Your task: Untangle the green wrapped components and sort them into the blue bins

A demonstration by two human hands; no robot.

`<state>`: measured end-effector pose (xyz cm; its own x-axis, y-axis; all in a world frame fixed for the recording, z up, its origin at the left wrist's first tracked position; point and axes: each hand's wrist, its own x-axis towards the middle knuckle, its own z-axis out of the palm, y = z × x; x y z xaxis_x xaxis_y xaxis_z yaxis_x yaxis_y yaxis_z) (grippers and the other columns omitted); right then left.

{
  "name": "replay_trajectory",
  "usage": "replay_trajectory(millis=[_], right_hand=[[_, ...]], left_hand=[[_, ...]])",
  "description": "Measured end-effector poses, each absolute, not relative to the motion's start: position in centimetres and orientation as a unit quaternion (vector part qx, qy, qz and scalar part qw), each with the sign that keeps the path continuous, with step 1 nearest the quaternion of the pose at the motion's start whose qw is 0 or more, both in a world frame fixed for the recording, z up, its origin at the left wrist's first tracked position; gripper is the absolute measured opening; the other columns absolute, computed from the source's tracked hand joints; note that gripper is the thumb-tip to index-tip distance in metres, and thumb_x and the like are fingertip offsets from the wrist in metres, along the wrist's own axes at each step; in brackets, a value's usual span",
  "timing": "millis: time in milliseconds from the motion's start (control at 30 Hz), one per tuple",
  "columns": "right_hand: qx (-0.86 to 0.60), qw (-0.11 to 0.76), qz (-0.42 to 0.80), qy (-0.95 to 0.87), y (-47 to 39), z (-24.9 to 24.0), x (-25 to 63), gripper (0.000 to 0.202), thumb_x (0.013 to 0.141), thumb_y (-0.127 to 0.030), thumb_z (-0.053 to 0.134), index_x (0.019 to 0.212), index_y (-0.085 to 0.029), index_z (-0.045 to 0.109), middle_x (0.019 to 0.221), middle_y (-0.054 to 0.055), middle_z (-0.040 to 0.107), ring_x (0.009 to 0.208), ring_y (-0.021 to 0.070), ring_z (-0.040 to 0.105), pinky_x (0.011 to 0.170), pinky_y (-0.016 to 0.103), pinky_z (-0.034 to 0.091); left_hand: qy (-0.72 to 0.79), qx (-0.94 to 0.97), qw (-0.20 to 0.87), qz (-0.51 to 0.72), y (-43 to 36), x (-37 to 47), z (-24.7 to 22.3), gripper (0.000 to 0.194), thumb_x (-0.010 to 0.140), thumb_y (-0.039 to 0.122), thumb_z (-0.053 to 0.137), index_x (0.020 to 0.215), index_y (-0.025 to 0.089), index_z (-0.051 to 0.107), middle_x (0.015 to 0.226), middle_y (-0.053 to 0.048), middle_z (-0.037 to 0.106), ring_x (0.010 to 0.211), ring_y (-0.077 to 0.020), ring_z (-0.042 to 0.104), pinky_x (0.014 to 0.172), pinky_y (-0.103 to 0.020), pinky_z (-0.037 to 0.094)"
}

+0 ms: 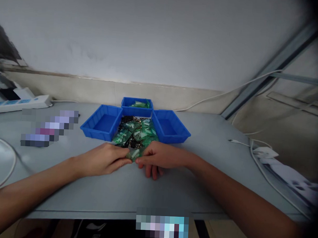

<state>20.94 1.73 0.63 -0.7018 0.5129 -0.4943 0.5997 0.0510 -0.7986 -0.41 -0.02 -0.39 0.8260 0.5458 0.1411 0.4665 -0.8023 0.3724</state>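
Near the middle of the grey table, my left hand [106, 160] and my right hand [161, 157] pinch a small green packet [135, 153] between them, one at each side. The packet looks clear green with a pale piece showing in it. Just beyond my hands lies a pile of green packets [141, 132] mixed with small dark and brassy metal parts [127, 120]. Three blue trays surround the pile: the left tray [96, 133] and the right tray [174, 138] show bare bottoms, and the back tray [137, 110] holds some green packets.
A white power strip [35, 103] lies at the far left, near a blurred-out object [50, 130]. White cables run along the right side by a plug [265, 151] and a white strip [293, 175]. Behind stands a wall with a metal frame at right [251, 89].
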Motion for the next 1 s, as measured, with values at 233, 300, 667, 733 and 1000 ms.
replay_trajectory(millis=[233, 300, 667, 733, 1000], right_hand=[[0.346, 0.039, -0.575, 0.740, 1.70, 0.83, 20.91, 0.044, 0.076, -0.054, 0.042, 0.089, -0.014, 0.054, 0.074, 0.005, 0.062, 0.055, 0.0095, 0.058, 0.047, 0.020, 0.045], [0.343, 0.040, -0.571, 0.745, 1.66, 0.94, 20.86, 0.044, 0.076, -0.054, 0.043, 0.088, -0.014, 0.054, 0.074, 0.005, 0.062, 0.055, 0.0093, 0.058, 0.046, 0.020, 0.045], [0.314, 0.015, -0.553, 0.771, 1.42, 0.93, 20.82, 0.027, 0.083, -0.039, 0.039, 0.078, -0.015, 0.050, 0.073, 0.002, 0.059, 0.054, 0.0066, 0.055, 0.047, 0.018, 0.045], [0.323, 0.005, -0.535, 0.781, 1.34, 0.87, 20.74, 0.025, 0.082, -0.038, 0.040, 0.077, -0.015, 0.049, 0.069, 0.000, 0.057, 0.051, 0.0065, 0.054, 0.044, 0.018, 0.044], [0.313, 0.003, -0.450, 0.836, 0.82, 1.24, 20.81, 0.024, 0.077, -0.039, 0.048, 0.078, -0.015, 0.050, 0.058, -0.003, 0.053, 0.047, 0.0073, 0.051, 0.044, 0.018, 0.041]], left_hand=[[0.239, 0.946, 0.170, 0.142, -0.62, -0.07, 0.09, 0.020, 0.084, 0.025, 0.039, 0.068, 0.015, 0.046, 0.066, -0.001, 0.044, 0.061, -0.0112, 0.044, 0.057, -0.023, 0.035], [0.237, 0.944, 0.179, 0.146, -0.75, 0.01, 0.21, 0.016, 0.082, 0.024, 0.041, 0.072, 0.014, 0.049, 0.072, -0.003, 0.046, 0.067, -0.0124, 0.046, 0.061, -0.024, 0.037], [0.226, 0.940, 0.221, 0.129, -0.73, 0.03, 0.05, 0.008, 0.079, 0.017, 0.045, 0.082, 0.015, 0.053, 0.084, -0.004, 0.051, 0.076, -0.0122, 0.050, 0.069, -0.023, 0.041], [0.226, 0.941, 0.213, 0.136, -0.60, 0.02, -0.13, 0.010, 0.081, 0.018, 0.044, 0.081, 0.015, 0.053, 0.083, -0.004, 0.051, 0.075, -0.0119, 0.050, 0.068, -0.023, 0.041], [0.230, 0.943, 0.197, 0.139, -0.58, -0.02, -0.28, 0.016, 0.083, 0.018, 0.042, 0.093, 0.016, 0.054, 0.089, -0.005, 0.051, 0.080, -0.0134, 0.051, 0.071, -0.025, 0.042]])
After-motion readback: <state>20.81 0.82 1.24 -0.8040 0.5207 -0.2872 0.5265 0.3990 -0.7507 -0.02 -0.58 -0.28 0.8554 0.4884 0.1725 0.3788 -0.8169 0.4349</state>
